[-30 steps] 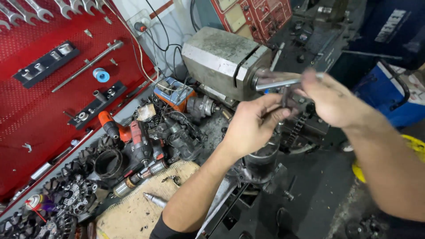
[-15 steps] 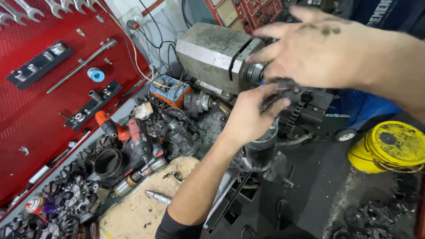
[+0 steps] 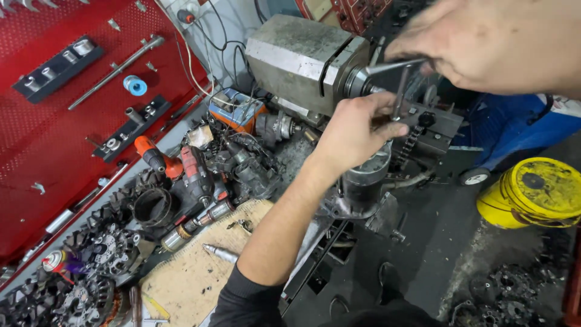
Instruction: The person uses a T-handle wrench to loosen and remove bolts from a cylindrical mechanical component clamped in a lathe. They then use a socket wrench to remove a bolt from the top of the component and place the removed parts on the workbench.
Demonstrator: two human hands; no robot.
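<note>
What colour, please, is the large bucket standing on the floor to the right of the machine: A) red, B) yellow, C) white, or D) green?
B: the bucket on the dark floor at the right edge of the head view is plainly yellow, smeared with dark grime on its lid.

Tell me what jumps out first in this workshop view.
The two hands up top: the right hand grips a T-handle tool by the grey metal block, while the left hand rests on a dark cylinder below. A red pegboard fills the left, and a yellow bucket sits at the right.
</note>
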